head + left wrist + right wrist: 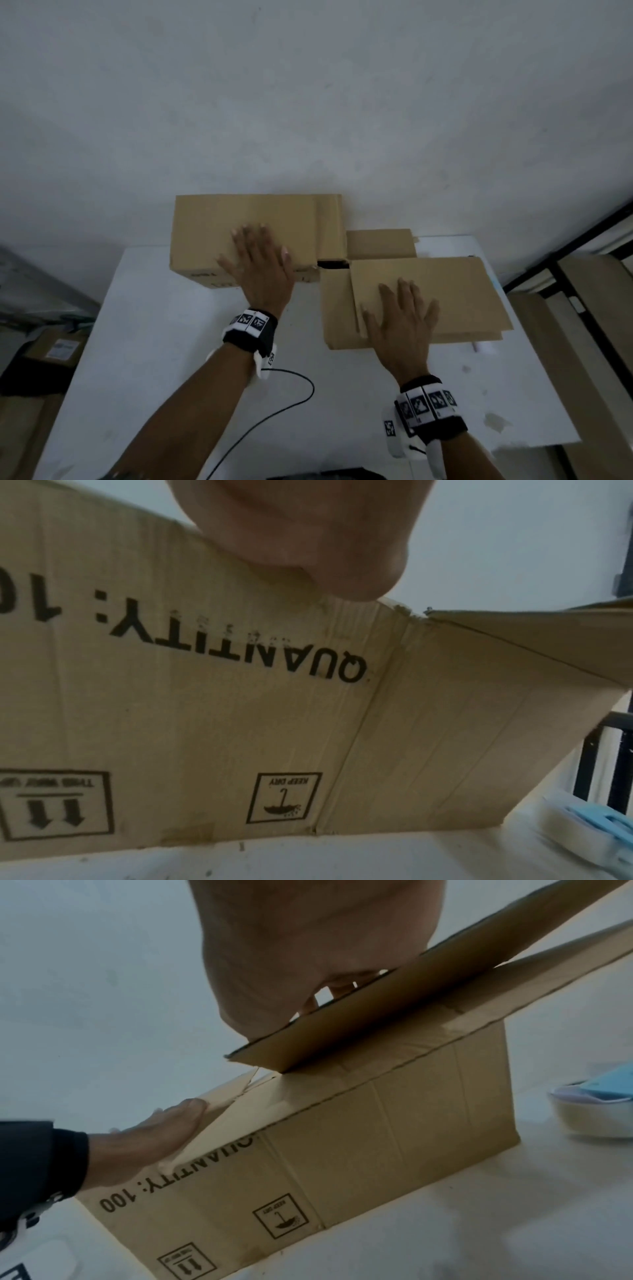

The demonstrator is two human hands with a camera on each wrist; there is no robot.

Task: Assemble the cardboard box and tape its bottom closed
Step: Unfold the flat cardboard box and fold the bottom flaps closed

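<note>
I am seeing one box (246, 222) standing at the far edge of the white table (164, 342), upside down, since the print on its near side reads inverted in both wrist views. Two hands are working on it. My left hand (260, 270) is lying flat with fingers spread wide on the left top flap, pressing it down and gripping nothing. My right hand (400, 322) is lying just as flat, fingers splayed, on the right flap (445, 291), which is tilting above the box rather than sitting flush; the right wrist view is showing a gap beneath it. One smaller flap (380, 243) is sticking out behind it toward the far right corner. One tape dispenser (596, 1112), white with a blue part, is sitting on the table near the right end of the box. One black cable (274, 411) is trailing across the near edge. I am counting two wrist bands, one on each arm.
</note>
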